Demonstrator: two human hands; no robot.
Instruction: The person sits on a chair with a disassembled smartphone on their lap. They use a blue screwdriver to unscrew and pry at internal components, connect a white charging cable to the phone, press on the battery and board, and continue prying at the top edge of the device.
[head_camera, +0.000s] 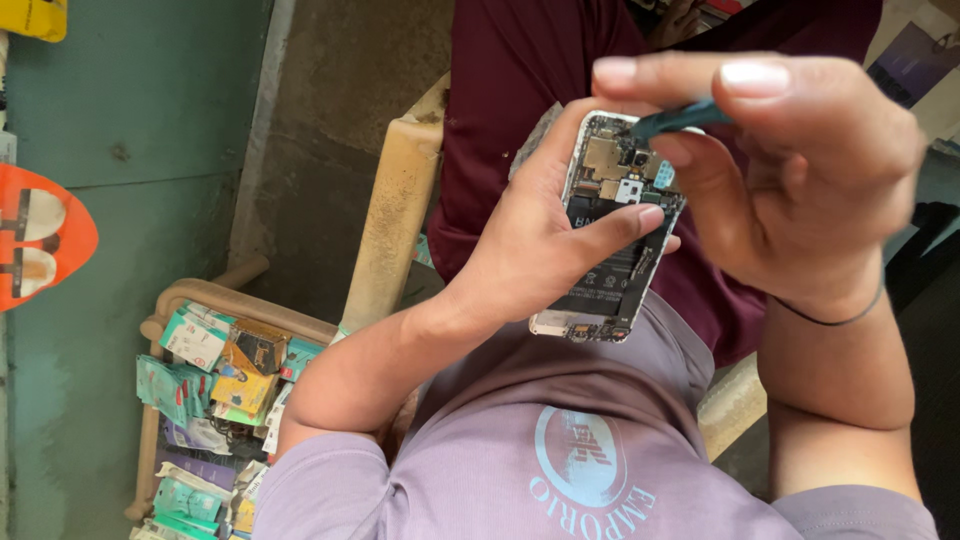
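The left hand (530, 250) grips an opened white-framed smartphone (612, 232) with its back cover off, thumb pressed across the black battery, holding it above the lap. The right hand (800, 170) pinches a slim teal-handled tool (680, 120), its tip at the exposed circuit board near the camera; whether it touches is unclear. A beige shelf (250, 300) of small packets sits below left.

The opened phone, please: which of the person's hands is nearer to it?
Left. The left hand grips the opened phone, thumb across it; the right hand is above it, holding a teal tool.
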